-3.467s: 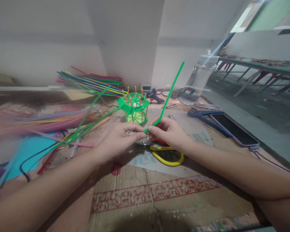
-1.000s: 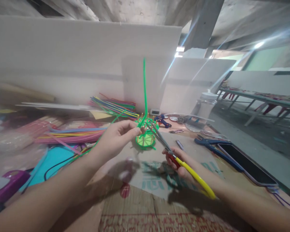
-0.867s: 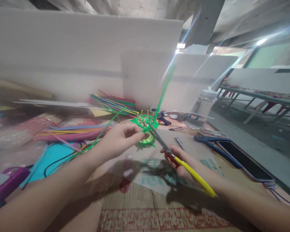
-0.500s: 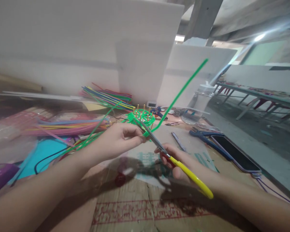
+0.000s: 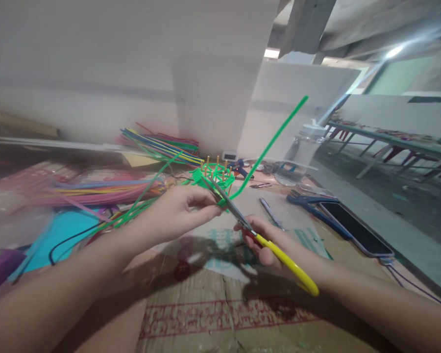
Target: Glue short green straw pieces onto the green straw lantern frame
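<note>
1. Basically, head view only: left hand [image 5: 176, 215] pinched the bent end of a green straw [image 5: 270, 144] between thumb and fingertips, clamped tight, likely to keep it taut at the blades.
2. Right hand [image 5: 264, 242] was closed around yellow-handled scissors [image 5: 238, 215], blades meeting the straw just beside the left fingertips; the straw's long end angled up and right.
3. Green woven basket [image 5: 215, 177] on sticks stood just behind; phone [image 5: 356, 228] lay well right on the cardboard [image 5: 213, 314].

Both forearms bare, no sleeves or rings.
</note>
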Demonstrator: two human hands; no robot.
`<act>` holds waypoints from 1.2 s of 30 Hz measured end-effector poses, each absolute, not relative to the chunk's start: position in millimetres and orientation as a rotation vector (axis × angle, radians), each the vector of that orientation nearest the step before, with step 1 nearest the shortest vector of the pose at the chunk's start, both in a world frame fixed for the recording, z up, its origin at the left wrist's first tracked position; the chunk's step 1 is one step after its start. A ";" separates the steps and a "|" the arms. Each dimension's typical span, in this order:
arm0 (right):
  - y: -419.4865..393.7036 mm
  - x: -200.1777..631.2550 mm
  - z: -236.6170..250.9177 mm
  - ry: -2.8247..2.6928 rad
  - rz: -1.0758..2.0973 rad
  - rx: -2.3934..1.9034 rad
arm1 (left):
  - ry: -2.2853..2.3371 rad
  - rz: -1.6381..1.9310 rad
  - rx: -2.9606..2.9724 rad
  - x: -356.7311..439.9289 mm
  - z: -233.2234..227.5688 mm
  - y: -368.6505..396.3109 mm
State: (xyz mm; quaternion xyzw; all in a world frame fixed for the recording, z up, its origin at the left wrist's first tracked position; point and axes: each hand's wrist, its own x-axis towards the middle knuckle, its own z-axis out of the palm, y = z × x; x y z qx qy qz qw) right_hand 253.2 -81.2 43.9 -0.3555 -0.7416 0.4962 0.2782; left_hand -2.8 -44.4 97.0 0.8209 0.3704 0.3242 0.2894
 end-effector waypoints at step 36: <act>-57.9 255.7 34.9 -2.642 0.495 -1.091 | 1.069 0.738 1.820 17.8 27.2 -20.3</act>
